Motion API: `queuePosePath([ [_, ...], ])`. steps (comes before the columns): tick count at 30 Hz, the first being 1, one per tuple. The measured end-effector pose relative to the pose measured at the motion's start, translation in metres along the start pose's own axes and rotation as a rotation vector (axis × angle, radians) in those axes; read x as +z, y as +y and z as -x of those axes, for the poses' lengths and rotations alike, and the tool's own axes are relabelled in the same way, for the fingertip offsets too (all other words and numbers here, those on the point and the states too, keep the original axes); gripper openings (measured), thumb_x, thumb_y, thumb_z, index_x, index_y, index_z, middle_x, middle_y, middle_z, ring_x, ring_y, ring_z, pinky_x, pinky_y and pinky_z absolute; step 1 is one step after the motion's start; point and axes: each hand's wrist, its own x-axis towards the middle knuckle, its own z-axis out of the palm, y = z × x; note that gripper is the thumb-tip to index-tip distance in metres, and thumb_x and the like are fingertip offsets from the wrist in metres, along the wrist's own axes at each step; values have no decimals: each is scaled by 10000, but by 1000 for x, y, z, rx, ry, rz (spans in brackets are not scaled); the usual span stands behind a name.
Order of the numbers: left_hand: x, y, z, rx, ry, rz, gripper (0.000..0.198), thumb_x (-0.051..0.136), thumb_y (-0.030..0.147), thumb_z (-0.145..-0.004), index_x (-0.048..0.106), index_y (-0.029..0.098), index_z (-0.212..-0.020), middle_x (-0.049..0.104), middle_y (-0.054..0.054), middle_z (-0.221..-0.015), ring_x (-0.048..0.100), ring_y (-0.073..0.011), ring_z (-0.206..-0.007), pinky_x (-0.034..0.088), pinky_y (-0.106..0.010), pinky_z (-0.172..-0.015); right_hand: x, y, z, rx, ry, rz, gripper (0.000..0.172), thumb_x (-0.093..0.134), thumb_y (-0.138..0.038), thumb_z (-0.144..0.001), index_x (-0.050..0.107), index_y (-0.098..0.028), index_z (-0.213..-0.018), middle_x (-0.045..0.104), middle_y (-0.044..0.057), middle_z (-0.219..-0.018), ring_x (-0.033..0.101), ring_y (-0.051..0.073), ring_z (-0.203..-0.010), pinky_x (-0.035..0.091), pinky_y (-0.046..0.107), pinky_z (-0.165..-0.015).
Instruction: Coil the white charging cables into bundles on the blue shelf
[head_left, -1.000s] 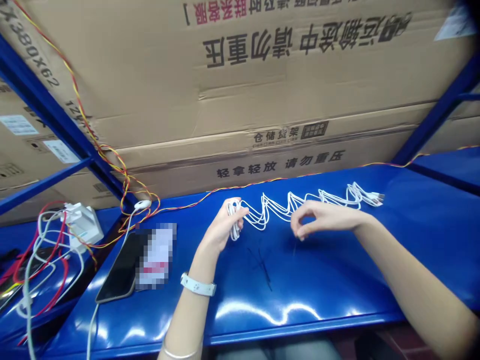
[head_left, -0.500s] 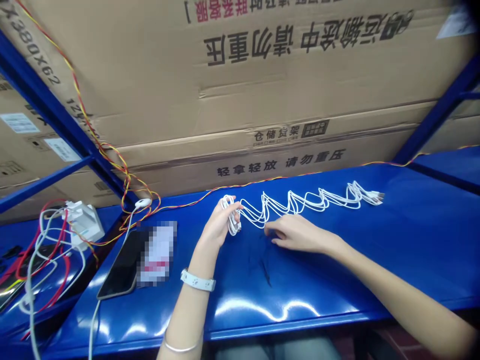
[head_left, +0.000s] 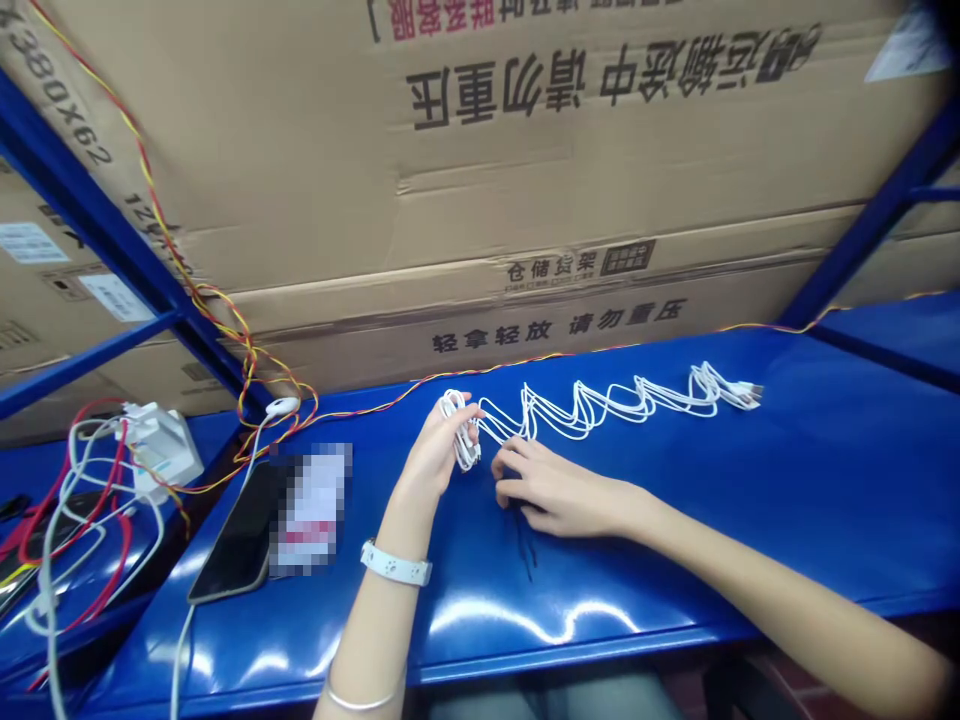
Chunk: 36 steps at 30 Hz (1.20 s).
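Note:
My left hand point(head_left: 439, 450) is closed on a bunch of white cable loops point(head_left: 459, 432) at the left end of a long white cable point(head_left: 600, 402) that zigzags across the blue shelf point(head_left: 787, 480) to the right. My right hand point(head_left: 559, 490) lies low on the shelf just right of the left hand, fingers curled towards the cable loops and over thin black ties point(head_left: 526, 548). Whether its fingers hold a tie or the cable is hidden. A white watch sits on my left wrist.
A dark phone point(head_left: 238, 535) with a white cable lies left of my hands, beside a blurred card point(head_left: 311, 505). A white charger point(head_left: 161, 450) with red and white wires stands far left. Large cardboard boxes point(head_left: 525, 180) fill the back. A yellow-red twisted wire point(head_left: 225, 330) runs along the boxes.
My right hand has travelled left from the middle of the zigzag cable down to the shelf next to my left hand. The left hand kept its hold on the loops.

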Motion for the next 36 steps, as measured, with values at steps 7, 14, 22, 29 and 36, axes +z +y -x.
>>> queuePosePath([
  [7,3,1,3,-57,2,69,291,625,143,-745,503,153,-1009,621,-27,-738,555,-97,-532,462,-221,-497,1,6,4,-4,26,-94,201,498,-69,-754,601,-181,-884,523,68,-1001,433,208,-962,389,371,-852],
  [14,17,1,7,-310,-90,333,191,432,282,-892,553,140,-850,626,-72,-791,635,-164,-729,528,-319,-693,-6,12,-1,407,497,-522,114,427,-173,-849,540,-185,-849,606,41,-847,565,160,-773,457,300,-710],
  [22,32,-15,14,-288,-134,335,228,447,351,-891,528,149,-957,628,-73,-850,633,-172,-755,518,-331,-754,2,13,-3,475,500,-492,205,513,-301,-840,620,-172,-958,634,46,-859,536,135,-674,428,258,-613],
  [29,32,-13,14,-304,-200,332,347,378,435,-904,533,134,-984,629,-147,-1044,636,-236,-909,520,-418,-803,-2,25,3,552,483,-647,282,422,-319,-878,652,-171,-945,662,36,-811,580,140,-642,446,250,-588],
  [36,16,-13,7,-115,-80,205,355,520,149,-840,454,177,-1188,549,-168,-1243,620,-259,-1013,516,-441,-845,-22,44,21,647,646,-620,185,425,-294,-855,564,-173,-841,614,16,-687,560,120,-517,445,239,-509],
])
